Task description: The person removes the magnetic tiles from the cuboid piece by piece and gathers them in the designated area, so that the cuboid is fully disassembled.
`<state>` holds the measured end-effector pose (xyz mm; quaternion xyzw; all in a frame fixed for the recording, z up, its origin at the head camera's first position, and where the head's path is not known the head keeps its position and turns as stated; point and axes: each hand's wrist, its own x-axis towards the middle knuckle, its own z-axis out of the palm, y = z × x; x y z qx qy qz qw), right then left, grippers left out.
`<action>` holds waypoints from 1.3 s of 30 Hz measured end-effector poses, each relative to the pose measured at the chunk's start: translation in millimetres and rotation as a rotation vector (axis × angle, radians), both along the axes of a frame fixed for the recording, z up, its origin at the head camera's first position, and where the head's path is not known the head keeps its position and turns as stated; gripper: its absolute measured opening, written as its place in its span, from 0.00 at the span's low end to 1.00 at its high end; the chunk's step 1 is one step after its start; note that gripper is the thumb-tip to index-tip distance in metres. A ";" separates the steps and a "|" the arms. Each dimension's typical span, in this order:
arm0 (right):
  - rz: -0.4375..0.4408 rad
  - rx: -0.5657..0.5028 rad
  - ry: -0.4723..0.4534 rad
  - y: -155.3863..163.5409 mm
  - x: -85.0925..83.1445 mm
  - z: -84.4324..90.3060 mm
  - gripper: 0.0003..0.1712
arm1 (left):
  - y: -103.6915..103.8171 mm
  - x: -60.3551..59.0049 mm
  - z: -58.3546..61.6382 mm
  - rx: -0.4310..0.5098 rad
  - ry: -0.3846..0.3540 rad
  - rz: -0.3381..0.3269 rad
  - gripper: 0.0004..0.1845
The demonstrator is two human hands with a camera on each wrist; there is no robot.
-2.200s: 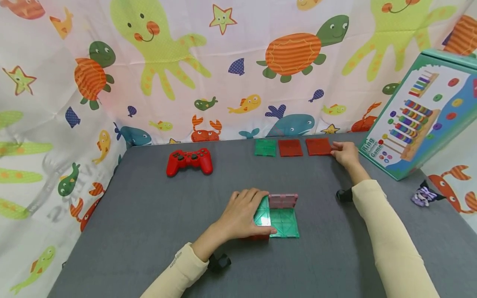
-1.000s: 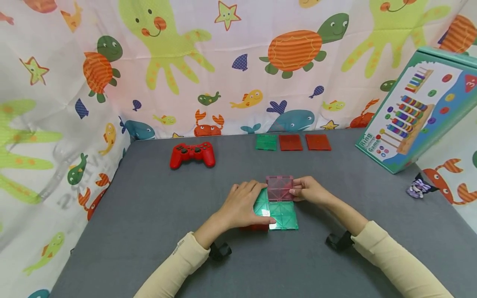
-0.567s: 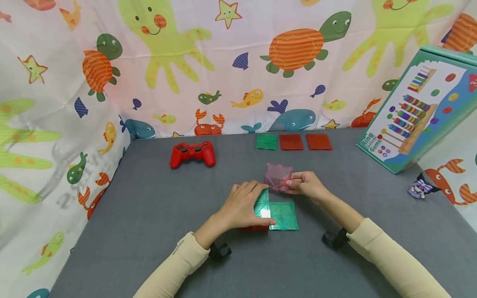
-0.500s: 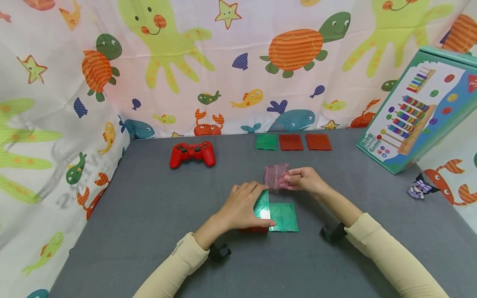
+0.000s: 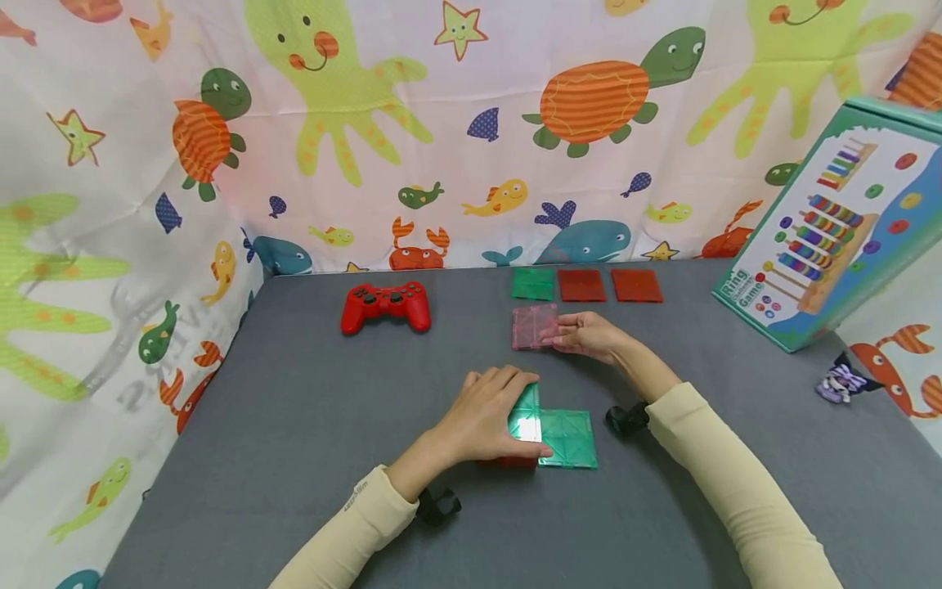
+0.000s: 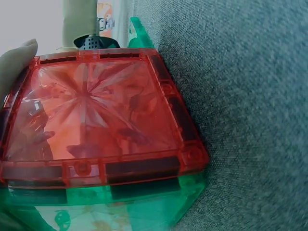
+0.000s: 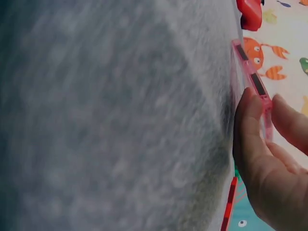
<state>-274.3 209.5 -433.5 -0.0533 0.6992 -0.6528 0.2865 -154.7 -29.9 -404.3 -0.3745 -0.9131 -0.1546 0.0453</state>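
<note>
With 12 o'clock pointing away from the person, take the block of see-through green and red tiles (image 5: 525, 417) as the middle of the dial. The left hand (image 5: 478, 417) lies over it with a wide grip: the fingertips sit at the block's 12 o'clock side and the thumb at its 5 o'clock side, so the block is held between them. In the left wrist view the block's red face (image 6: 84, 110) has dark strips along its edges, with a green face (image 6: 139, 207) adjoining at 6 o'clock.

The right hand (image 5: 585, 335) is at 1 o'clock from the block. Its grip is narrow, closed to the thickness of the pink tile (image 5: 528, 327), which it pinches at the tile's 3 o'clock side; the right wrist view shows the thumb on one face and the fingers on the other. The pink tile is at 12 o'clock from the block and well apart from it; whether it touches the grey bench (image 5: 309, 425) cannot be told.

A flat green tile (image 5: 570, 439) lies at 3 o'clock, just beside the block. Farther off, a second green tile (image 5: 533, 284) lies at 12 o'clock, and a row of two red tiles (image 5: 581, 286) runs from there towards 1 o'clock. A red game controller (image 5: 386, 307) sits between 10 and 11 o'clock, a boxed ring game (image 5: 827, 237) leans at 2 o'clock, and a small purple figure (image 5: 842, 383) is near 3 o'clock
</note>
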 end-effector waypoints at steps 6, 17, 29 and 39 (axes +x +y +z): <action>-0.022 0.185 0.114 0.3 3.2 -0.3 0.35 | 0.7 0.7 -0.7 -0.005 0.019 -0.011 0.46; -0.067 0.432 0.332 2.2 20.8 14.5 0.27 | 3.2 1.5 1.1 0.000 0.023 -0.014 0.47; 0.248 0.670 0.556 29.8 105.1 42.2 0.23 | 2.0 -0.8 0.6 0.030 -0.033 -0.012 0.47; 0.313 0.581 0.609 21.5 150.6 22.5 0.14 | 1.3 -1.7 -2.0 0.039 -0.032 -0.013 0.47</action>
